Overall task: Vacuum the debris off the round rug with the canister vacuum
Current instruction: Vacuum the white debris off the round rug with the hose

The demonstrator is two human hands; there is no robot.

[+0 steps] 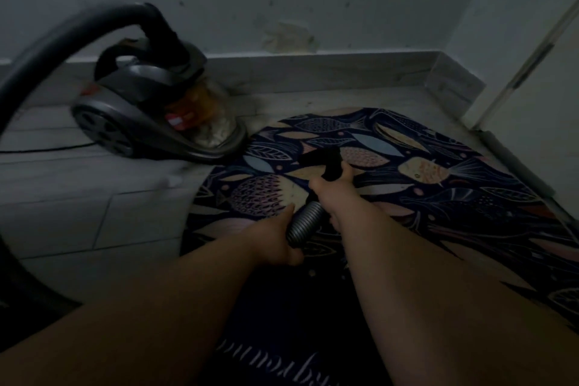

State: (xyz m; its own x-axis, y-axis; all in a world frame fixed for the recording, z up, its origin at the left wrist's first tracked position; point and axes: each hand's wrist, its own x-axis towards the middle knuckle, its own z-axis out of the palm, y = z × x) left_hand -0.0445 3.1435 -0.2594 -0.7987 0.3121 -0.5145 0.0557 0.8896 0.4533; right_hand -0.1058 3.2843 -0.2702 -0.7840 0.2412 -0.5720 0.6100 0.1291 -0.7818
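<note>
A dark round rug [423, 175] printed with fish and leaves covers the floor in front of me. The grey canister vacuum [150, 113] stands at the rug's far left edge, its clear bin holding pale debris. Its black hose [47, 41] arcs up and off to the left. My left hand [275, 235] grips the ribbed grey hose end [305, 222]. My right hand [332, 191] holds the black nozzle handle [326, 163], which points down at the rug's middle. The nozzle tip is hidden.
A grey wall with a pale skirting board [313, 72] runs behind the vacuum. A white door frame [517, 72] stands at the right. A black power cord [47, 149] trails left across the pale floor tiles [78, 197].
</note>
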